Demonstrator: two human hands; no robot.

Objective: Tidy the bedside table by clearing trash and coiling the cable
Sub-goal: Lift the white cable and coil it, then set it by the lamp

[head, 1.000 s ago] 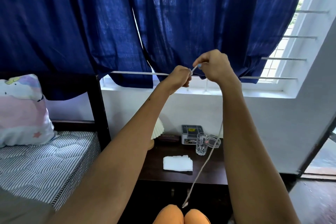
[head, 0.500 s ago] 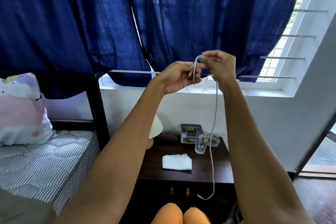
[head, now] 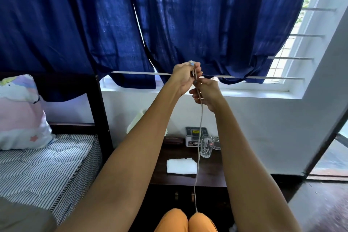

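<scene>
Both my arms are raised in front of the blue curtain. My left hand [head: 185, 79] is closed around the top end of a thin grey cable [head: 200, 133]. Just below it, my right hand [head: 208, 93] pinches the same cable between thumb and fingers. The cable hangs straight down from my hands, past the dark bedside table [head: 211, 173], to my knees. On the table lies a folded white tissue [head: 181, 166].
A clear drinking glass [head: 206, 146], a small grey box [head: 194, 135], a dark case [head: 173, 140] and a pleated white lampshade [head: 134, 123] stand at the table's back. The striped mattress [head: 45, 167] and a pillow [head: 20, 115] lie left; a doorway opens right.
My right hand has dropped from above my left hand to just below it, sliding down the cable. The short loop is gone and the cable now hangs straight.
</scene>
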